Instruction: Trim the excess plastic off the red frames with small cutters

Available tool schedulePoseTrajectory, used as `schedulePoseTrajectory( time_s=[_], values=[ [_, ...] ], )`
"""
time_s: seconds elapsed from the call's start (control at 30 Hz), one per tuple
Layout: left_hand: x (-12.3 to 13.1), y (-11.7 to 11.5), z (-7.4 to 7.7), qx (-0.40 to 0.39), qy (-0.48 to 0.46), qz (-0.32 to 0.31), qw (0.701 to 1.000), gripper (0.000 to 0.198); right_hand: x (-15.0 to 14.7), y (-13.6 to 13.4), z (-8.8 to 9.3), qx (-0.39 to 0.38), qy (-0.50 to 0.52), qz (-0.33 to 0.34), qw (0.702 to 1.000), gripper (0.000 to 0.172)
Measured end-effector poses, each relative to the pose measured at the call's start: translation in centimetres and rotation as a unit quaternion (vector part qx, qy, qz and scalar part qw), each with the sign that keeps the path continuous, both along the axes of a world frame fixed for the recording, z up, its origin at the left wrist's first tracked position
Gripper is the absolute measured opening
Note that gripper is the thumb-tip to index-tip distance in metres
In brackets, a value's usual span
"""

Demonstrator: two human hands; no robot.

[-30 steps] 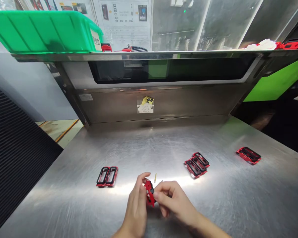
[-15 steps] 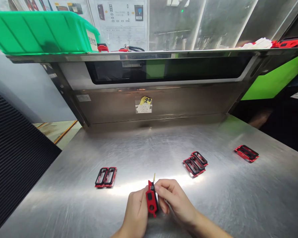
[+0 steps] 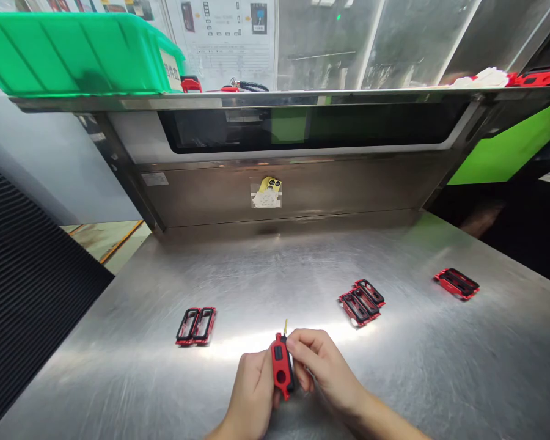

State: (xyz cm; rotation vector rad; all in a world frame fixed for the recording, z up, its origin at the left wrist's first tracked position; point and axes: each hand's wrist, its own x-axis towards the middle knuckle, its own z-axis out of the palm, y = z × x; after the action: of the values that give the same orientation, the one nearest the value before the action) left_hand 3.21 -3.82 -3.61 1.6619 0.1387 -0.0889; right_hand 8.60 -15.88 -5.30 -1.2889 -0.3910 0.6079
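Note:
My left hand [image 3: 252, 391] is closed around a red-and-black case frame [image 3: 282, 371], held on edge just above the metal table. Its narrow red side, with a dark rectangular insert and a round hole, faces me. On the right of the frame, my right hand [image 3: 323, 363] has thumb and forefinger pinched at its upper black edge. A thin yellowish stick [image 3: 285, 326] juts up from that pinch; its lower part is hidden by the fingers and frame.
Two similar frames [image 3: 195, 326] lie left on the steel table [image 3: 256, 269]. Further right are a cluster of frames [image 3: 362, 302] and another one [image 3: 457, 283]. A shelf above carries a green bin [image 3: 73, 58]. A small bag [image 3: 266, 192] hangs on the back panel.
The held case frame has turned slightly, so its red side faces me more fully. Both hands keep their grip in nearly the same place.

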Motion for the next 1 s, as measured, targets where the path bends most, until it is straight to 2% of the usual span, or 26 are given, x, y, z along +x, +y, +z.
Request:
schedulePoseTrajectory(
  time_s=[0.3,0.43,0.53,0.67,0.77,0.87,1.0],
  values=[
    [0.5,0.0,-1.1,-0.051,0.027,0.0,0.998,0.062,0.1,0.1,-0.1,0.001,-0.001,0.003,1.0,0.057],
    [1.1,0.2,-2.0,-0.09,0.09,0.039,0.991,0.057,-0.2,0.3,0.3,-0.023,-0.016,0.037,0.999,0.056],
    [1.3,0.4,-2.2,-0.113,0.104,0.075,0.985,0.051,-0.7,0.4,0.6,-0.023,-0.058,0.046,0.997,0.047],
    [1.3,0.4,-1.8,-0.1,0.089,0.096,0.986,0.06,-0.5,0.2,0.4,-0.005,-0.038,0.024,0.999,0.045],
    [1.3,0.6,-1.7,-0.077,0.054,0.15,0.984,0.062,0.1,-0.1,0.1,0.016,0.024,0.006,1.0,0.048],
    [1.1,0.9,-1.8,-0.056,-0.002,0.197,0.979,0.057,0.4,-0.2,0.2,0.038,0.079,-0.021,0.996,0.049],
    [0.6,0.9,-2.0,-0.028,-0.045,0.146,0.988,0.05,0.3,-0.1,0.6,0.074,0.113,-0.027,0.991,0.048]
  ],
)
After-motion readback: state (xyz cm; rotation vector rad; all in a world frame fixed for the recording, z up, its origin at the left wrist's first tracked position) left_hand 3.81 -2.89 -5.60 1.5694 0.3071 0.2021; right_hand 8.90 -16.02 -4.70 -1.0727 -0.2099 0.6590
